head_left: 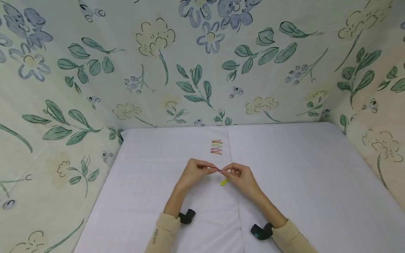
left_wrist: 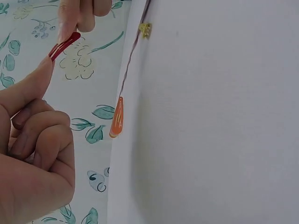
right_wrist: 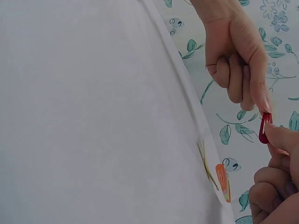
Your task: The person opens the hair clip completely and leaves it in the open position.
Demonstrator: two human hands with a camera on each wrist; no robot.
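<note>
A dark red snap hair clip [left_wrist: 64, 46] is held between the two hands, near the middle of the white table. My left hand [head_left: 195, 172] pinches one end between thumb and forefinger. My right hand [head_left: 243, 178] pinches the other end, its remaining fingers curled in. In the right wrist view the red clip [right_wrist: 265, 128] shows a gap between its metal parts. Just below the right fingers, a small yellow clip [head_left: 224, 182] lies on the cloth. Beyond the hands lies a short row of coloured hair clips [head_left: 216, 147], with an orange clip [right_wrist: 221, 176] visible at closer range.
A white cloth [head_left: 152, 182] with a lengthwise crease covers the table. Flower-patterned fabric [head_left: 196, 63] hangs behind and at the sides. Black wrist-worn devices [head_left: 187, 216] sit by both forearms. A thin twisted strand [left_wrist: 129, 65] runs near the orange clip in the left wrist view.
</note>
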